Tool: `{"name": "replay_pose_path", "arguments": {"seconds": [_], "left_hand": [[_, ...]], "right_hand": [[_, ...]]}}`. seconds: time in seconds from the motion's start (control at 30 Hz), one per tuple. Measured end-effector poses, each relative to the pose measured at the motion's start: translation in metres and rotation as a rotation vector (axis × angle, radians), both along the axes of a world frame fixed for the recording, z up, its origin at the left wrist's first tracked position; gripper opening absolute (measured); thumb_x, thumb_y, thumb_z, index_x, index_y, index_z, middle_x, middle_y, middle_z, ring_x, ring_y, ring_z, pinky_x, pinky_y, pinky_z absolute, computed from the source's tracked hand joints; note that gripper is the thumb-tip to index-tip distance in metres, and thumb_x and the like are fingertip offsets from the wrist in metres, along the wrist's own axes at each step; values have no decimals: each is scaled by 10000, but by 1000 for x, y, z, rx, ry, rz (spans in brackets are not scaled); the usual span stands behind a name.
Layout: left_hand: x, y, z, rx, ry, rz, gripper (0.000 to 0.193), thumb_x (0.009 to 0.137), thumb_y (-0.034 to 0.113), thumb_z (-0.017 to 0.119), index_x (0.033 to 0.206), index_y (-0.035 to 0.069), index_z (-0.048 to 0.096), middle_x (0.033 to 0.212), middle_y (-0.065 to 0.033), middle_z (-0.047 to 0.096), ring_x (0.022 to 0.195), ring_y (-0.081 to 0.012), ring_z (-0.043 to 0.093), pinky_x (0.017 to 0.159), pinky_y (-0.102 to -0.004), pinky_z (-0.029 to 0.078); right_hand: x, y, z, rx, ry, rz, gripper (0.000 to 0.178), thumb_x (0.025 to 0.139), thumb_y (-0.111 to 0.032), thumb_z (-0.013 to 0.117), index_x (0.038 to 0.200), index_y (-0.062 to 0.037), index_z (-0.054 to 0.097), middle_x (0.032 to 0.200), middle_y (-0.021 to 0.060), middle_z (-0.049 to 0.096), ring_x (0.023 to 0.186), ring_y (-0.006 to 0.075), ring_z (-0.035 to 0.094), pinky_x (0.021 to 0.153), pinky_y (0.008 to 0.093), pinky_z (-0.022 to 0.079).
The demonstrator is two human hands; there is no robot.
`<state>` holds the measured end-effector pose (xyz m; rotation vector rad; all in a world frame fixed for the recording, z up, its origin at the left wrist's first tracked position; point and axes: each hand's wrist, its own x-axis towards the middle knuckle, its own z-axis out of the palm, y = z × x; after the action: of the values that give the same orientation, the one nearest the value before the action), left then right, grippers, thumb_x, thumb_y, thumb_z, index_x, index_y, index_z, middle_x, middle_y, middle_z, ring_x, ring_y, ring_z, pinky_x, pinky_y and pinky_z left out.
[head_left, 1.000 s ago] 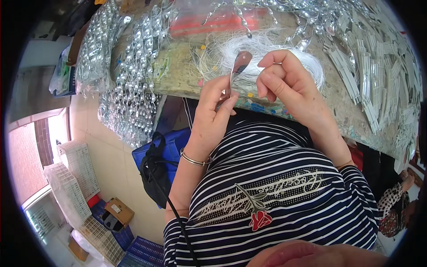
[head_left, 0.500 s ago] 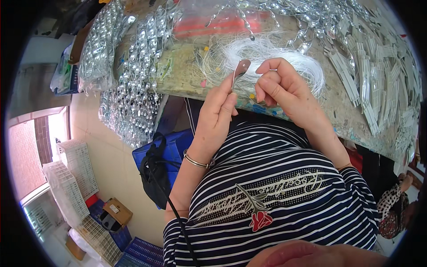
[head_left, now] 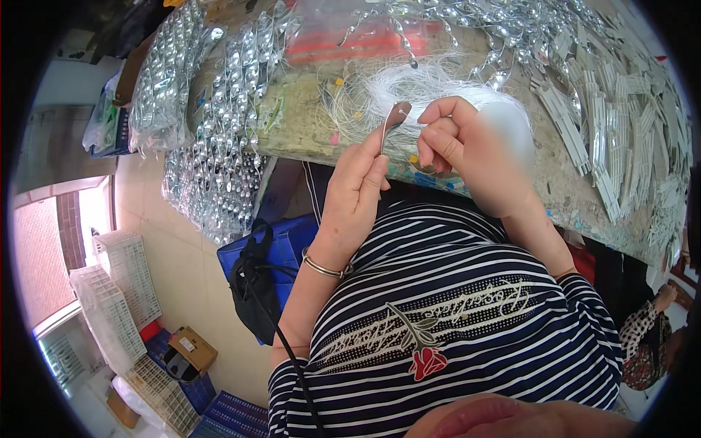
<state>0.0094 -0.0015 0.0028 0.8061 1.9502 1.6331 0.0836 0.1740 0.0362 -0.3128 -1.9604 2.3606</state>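
Observation:
My left hand [head_left: 353, 191] is closed around a narrow, shiny metal strip [head_left: 399, 115] with a rounded end. That end sticks up past my fingertips, and a tiny white bit shows by its hole. Just right of it is my right hand [head_left: 467, 146], its fingers curled and thumb against index, pinching what looks like a thin white string; most of it is hidden by the fingers. The back of this hand is blurred. Beneath both hands, a loose bundle of white string [head_left: 409, 84] lies on the worn table [head_left: 299, 135].
Silvery twisted spirals in plastic [head_left: 164, 87] lie at the left, more spirals [head_left: 219, 171] hang over the table edge. Pale flat strips [head_left: 613, 124] pile at the right. Below left are a blue bag [head_left: 237, 252], white crates [head_left: 109, 306] and a cardboard box [head_left: 193, 350].
My right hand has shifted very slightly, and a white bit now shows at the metal strip's hole. My left hand holds the strip almost unmoved.

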Motion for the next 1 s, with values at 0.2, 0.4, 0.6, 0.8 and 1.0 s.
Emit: {"name": "replay_pose_path", "arguments": {"seconds": [0.2, 0.4, 0.6, 0.8, 1.0], "left_hand": [[0, 0, 3, -53, 71, -25, 390, 954, 99, 425, 1341, 47, 417, 880, -8, 487, 692, -57, 489, 615, -187, 441], [1, 1, 1, 0, -1, -56, 359, 942, 68, 433, 1297, 22, 456, 1070, -70, 519, 882, -112, 570, 687, -215, 479], [2, 1, 1, 84, -54, -123, 360, 928, 63, 463, 1283, 3, 452, 1151, -74, 509, 916, -123, 570, 701, -212, 478], [4, 4, 5, 27, -165, -95, 376, 892, 68, 522, 1263, 30, 479, 1055, -92, 540, 919, -165, 560, 814, -278, 459], [0, 2, 0, -11, 46, -179, 439, 913, 78, 498, 1343, 72, 413, 1082, -28, 501, 809, -60, 480, 653, -187, 423]], "right_hand": [[0, 1, -1, -30, -25, -1, 167, 954, -165, 473, 1077, -53, 464, 756, -9, 557, 660, 32, 484, 590, 158, 377], [-1, -2, -2, -59, -23, -25, 149, 951, -147, 474, 1070, -60, 450, 757, -5, 561, 667, 35, 493, 596, 160, 381], [-1, -3, -3, -17, -38, -27, 173, 946, -127, 477, 1097, -65, 421, 748, 0, 560, 674, 39, 496, 600, 166, 383], [0, -5, -1, 21, -72, 1, 218, 942, -113, 478, 1144, -60, 417, 747, -6, 558, 672, 39, 487, 607, 172, 385], [1, -6, -5, 26, -60, 30, 232, 942, -107, 474, 1163, -58, 423, 746, -8, 556, 683, 38, 489, 621, 171, 392]]}}
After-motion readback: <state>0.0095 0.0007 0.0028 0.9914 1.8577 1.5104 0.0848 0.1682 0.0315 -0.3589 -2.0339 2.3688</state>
